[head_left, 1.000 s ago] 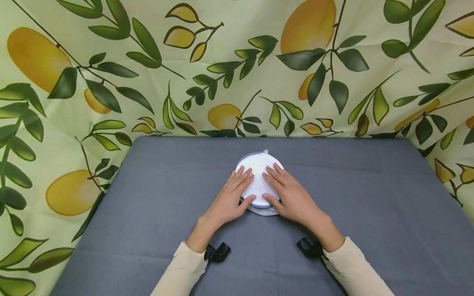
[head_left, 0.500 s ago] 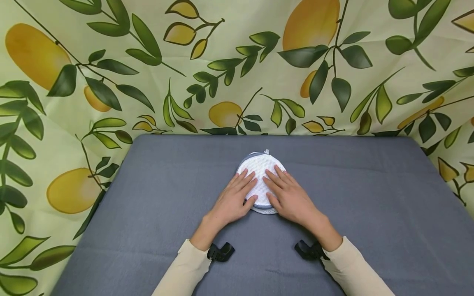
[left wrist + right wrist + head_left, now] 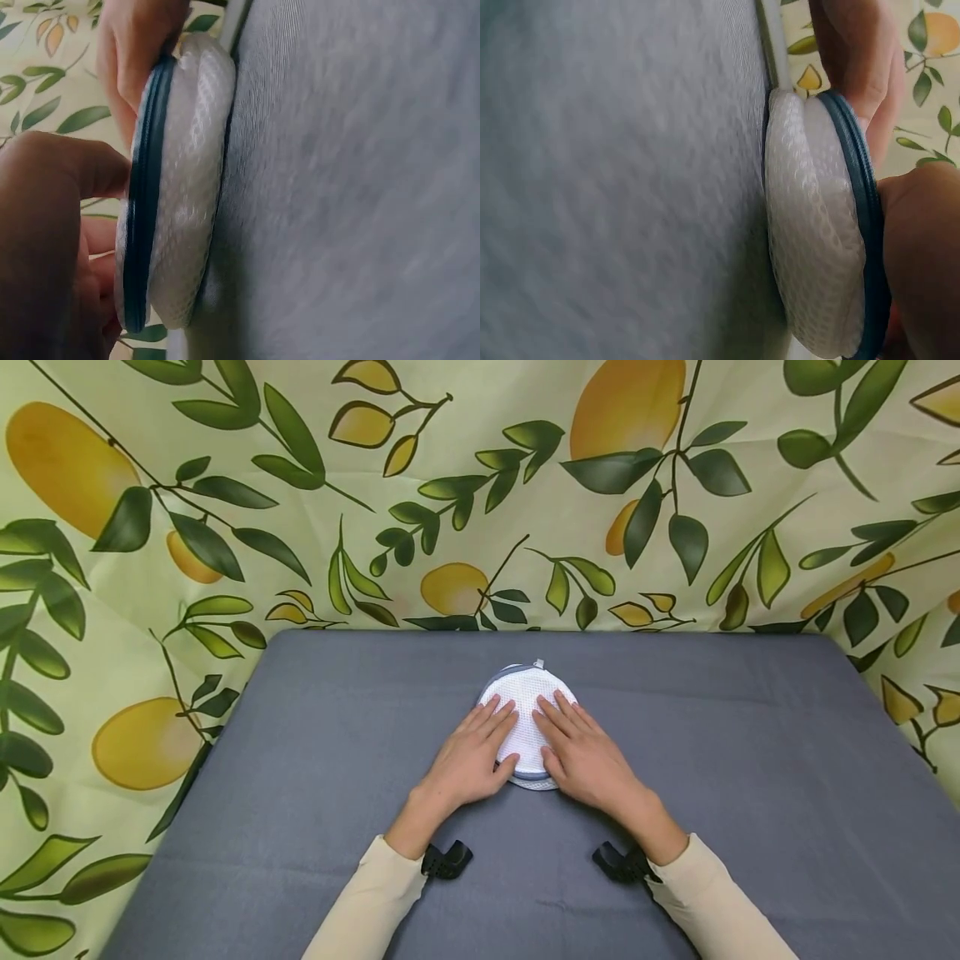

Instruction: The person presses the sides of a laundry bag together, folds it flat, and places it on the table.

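Note:
A round white mesh laundry bag (image 3: 527, 735) with a blue-grey zipper round its edge lies flattened on the table, its zipper pull at the far side. My left hand (image 3: 471, 756) rests on its left part with the fingers straight. On the right part lies my right hand (image 3: 592, 758), also with fingers extended. Both wrist views show the bag side-on: the zipper (image 3: 146, 195) forms the upper rim, and the mesh wall (image 3: 814, 225) bulges and folds beneath it. The thumbs touch the bag near its near edge.
The bag lies on a grey cloth-covered table (image 3: 337, 735). Behind it and to the sides hangs a cream curtain (image 3: 300, 552) printed with yellow fruit and green leaves. A black camera mount sits on each wrist.
Both hands stay on the mesh bag with only slight shifts. The right thumb has drawn a little closer to its fingers. The whole head view has tilted slightly.

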The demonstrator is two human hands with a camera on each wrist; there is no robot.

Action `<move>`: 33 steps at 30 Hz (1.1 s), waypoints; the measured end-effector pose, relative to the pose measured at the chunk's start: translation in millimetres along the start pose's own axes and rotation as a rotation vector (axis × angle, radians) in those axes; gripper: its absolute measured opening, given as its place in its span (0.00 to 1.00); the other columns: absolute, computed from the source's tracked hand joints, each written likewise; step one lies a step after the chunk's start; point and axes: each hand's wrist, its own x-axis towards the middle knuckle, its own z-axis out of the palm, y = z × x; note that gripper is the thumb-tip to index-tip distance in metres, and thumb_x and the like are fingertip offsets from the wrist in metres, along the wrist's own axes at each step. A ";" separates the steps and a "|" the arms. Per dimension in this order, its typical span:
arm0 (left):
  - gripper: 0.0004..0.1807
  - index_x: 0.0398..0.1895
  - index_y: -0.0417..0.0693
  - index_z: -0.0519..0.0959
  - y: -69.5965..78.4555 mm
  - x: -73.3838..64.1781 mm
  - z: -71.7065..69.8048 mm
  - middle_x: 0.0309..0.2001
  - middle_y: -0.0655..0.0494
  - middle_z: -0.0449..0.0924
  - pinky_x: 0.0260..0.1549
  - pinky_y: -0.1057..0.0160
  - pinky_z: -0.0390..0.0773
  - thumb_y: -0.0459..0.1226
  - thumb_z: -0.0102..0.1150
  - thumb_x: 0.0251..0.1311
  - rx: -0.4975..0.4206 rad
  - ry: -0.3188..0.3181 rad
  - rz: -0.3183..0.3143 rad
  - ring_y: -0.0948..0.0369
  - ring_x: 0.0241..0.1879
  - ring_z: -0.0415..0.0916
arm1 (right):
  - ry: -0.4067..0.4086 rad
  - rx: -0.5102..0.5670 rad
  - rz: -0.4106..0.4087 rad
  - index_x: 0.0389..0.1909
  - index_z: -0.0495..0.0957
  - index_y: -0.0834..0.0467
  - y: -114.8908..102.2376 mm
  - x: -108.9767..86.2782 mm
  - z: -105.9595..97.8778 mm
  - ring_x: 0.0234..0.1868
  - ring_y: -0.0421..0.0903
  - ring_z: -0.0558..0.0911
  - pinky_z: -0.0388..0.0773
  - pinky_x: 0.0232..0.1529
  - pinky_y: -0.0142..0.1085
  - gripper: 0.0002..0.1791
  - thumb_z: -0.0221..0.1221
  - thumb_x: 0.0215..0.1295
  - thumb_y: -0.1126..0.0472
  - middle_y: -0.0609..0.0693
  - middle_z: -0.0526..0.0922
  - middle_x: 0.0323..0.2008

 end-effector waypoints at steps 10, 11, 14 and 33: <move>0.37 0.72 0.38 0.57 1.9 24.0 -6.6 0.73 0.45 0.50 0.69 0.56 0.41 0.50 0.47 0.66 0.085 -0.146 0.025 0.50 0.73 0.39 | -0.062 -0.052 0.046 0.65 0.65 0.69 3.9 5.5 -5.4 0.72 0.59 0.53 0.51 0.68 0.50 0.29 0.51 0.63 0.63 0.62 0.60 0.69; 0.37 0.72 0.38 0.57 1.8 25.3 -5.6 0.73 0.45 0.49 0.69 0.56 0.40 0.51 0.46 0.67 0.085 -0.155 0.015 0.50 0.73 0.38 | -0.070 -0.057 0.049 0.65 0.65 0.69 3.6 6.3 -5.2 0.72 0.59 0.53 0.50 0.68 0.49 0.29 0.51 0.63 0.63 0.62 0.60 0.69; 0.37 0.72 0.38 0.56 0.8 26.0 -2.3 0.74 0.46 0.49 0.69 0.57 0.40 0.52 0.45 0.67 0.086 -0.165 -0.016 0.51 0.74 0.39 | -0.090 -0.060 0.056 0.66 0.65 0.68 2.6 9.1 -3.4 0.72 0.58 0.52 0.49 0.69 0.49 0.30 0.51 0.63 0.63 0.61 0.60 0.70; 0.34 0.74 0.44 0.54 7.1 20.3 2.5 0.75 0.49 0.43 0.69 0.57 0.38 0.50 0.40 0.69 0.140 -0.273 -0.071 0.53 0.74 0.35 | -0.129 -0.072 0.085 0.66 0.65 0.67 -6.0 9.1 1.4 0.72 0.56 0.52 0.47 0.69 0.48 0.30 0.50 0.63 0.62 0.60 0.61 0.69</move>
